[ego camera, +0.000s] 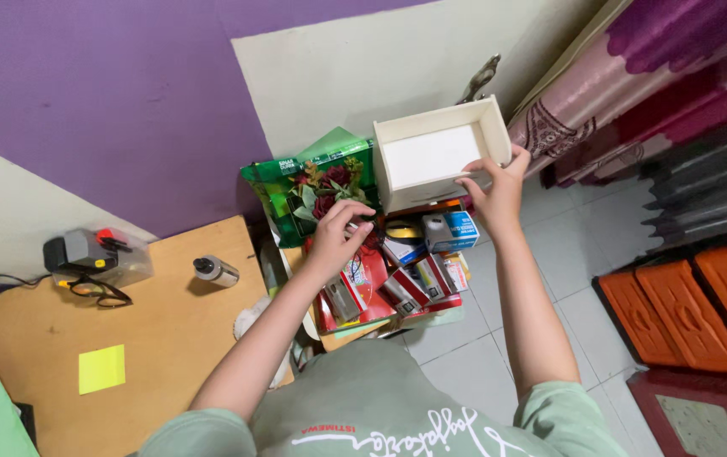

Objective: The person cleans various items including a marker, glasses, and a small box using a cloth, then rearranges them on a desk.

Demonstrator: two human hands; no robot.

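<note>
- The right hand [492,188] holds an empty cream-white drawer [439,152] by its near right corner; the fingers are closed on the edge, and the drawer is lifted and tilted toward the camera.
- The drawer is above a pile of small boxes [406,275], in front of the cream wall and just beside a purple patterned curtain [634,76].
- The left hand [338,233] reaches down with bent fingers to the top of the pile, next to a bunch of dark red artificial flowers [327,188]. I cannot tell if it grips something.
- Behind the flowers there is a green packet [283,190].
- Among the boxes, a white and blue box [452,230] lies just under the drawer, and red boxes are lower.
- On the left is a wooden table [168,338]. A yellow sticky note [102,368], a small bottle [215,270] and black glasses [96,290] lie on it, well apart from the hands.
- On the tiled floor at the right are orange crates [693,309].
</note>
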